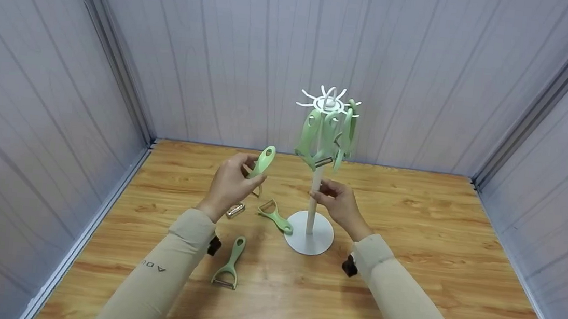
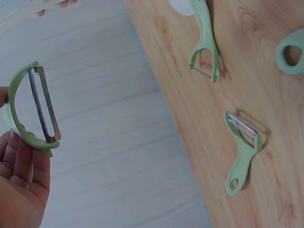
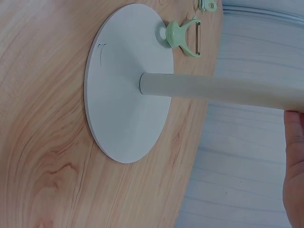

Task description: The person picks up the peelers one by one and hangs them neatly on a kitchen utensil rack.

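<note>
My left hand (image 1: 232, 180) grips a green peeler (image 1: 264, 160), its handle with the hole pointing up; the blade end of this held peeler (image 2: 35, 104) shows in the left wrist view. To the right stands a white rack (image 1: 313, 204) with a ring of hooks on top and a round base. My right hand (image 1: 339, 204) holds its pole partway up, between thumb and fingers. Several green peelers (image 1: 308, 130) hang from the hooks on the rack's near and right sides. The hooks on the left side are bare.
One peeler (image 1: 276, 217) lies with its handle end at the rack's base (image 1: 318, 243). Another peeler (image 1: 229, 263) rests nearer on the wooden table (image 1: 408, 275). A peeler's blade (image 1: 236, 209) shows below my left hand, its handle hidden. Pale panel walls (image 1: 253, 47) enclose the table.
</note>
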{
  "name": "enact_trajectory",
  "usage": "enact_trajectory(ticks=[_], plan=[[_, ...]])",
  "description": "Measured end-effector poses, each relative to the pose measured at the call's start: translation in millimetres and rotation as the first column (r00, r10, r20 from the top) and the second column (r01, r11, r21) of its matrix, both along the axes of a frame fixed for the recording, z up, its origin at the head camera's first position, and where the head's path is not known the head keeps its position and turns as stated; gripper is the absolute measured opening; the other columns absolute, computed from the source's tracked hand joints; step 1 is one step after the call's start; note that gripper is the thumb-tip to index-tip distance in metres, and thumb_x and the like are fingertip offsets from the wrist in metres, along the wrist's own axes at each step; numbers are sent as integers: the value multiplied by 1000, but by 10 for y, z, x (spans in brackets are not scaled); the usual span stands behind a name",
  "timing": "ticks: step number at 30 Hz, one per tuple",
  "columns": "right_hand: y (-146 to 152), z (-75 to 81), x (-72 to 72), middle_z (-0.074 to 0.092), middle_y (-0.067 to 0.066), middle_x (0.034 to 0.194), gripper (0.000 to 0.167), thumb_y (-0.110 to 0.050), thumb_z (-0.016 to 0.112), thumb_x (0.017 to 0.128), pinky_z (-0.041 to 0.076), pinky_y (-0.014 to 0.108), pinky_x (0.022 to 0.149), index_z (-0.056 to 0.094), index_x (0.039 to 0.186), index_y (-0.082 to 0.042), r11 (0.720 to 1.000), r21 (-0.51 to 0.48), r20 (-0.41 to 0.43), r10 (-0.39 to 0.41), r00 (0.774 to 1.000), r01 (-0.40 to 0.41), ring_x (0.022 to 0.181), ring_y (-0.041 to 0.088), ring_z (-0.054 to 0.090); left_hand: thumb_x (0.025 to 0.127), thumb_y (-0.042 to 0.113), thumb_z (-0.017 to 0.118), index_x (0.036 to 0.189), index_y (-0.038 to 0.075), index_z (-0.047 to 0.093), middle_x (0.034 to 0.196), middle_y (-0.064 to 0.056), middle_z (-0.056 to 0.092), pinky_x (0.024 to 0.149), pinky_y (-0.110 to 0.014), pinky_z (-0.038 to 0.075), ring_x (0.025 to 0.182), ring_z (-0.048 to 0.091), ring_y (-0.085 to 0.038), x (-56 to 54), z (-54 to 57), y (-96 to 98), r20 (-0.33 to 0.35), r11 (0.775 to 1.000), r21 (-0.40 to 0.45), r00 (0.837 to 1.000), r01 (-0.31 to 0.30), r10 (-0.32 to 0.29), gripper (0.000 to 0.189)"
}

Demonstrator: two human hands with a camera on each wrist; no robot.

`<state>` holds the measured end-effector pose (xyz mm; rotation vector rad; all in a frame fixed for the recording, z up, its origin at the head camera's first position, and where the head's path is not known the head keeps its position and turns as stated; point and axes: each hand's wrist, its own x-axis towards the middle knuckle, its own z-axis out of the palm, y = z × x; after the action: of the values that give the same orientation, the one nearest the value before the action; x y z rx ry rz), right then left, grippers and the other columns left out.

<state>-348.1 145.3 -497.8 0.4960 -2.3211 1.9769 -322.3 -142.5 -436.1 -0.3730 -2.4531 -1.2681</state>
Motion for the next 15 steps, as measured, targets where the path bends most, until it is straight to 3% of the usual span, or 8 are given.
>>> enact_trajectory(ticks=[15], plan=[[5,-21,-11,77,3,100,29,5,74,100,65,26,87,72,128,12,1000,6,-5,-9,1000,9,93,8,70,95,12,85,131,-3,73,108,-15,73,66,-24,54,78,67,-22,36,211,1,-83,999,52,997,-6,10,41]])
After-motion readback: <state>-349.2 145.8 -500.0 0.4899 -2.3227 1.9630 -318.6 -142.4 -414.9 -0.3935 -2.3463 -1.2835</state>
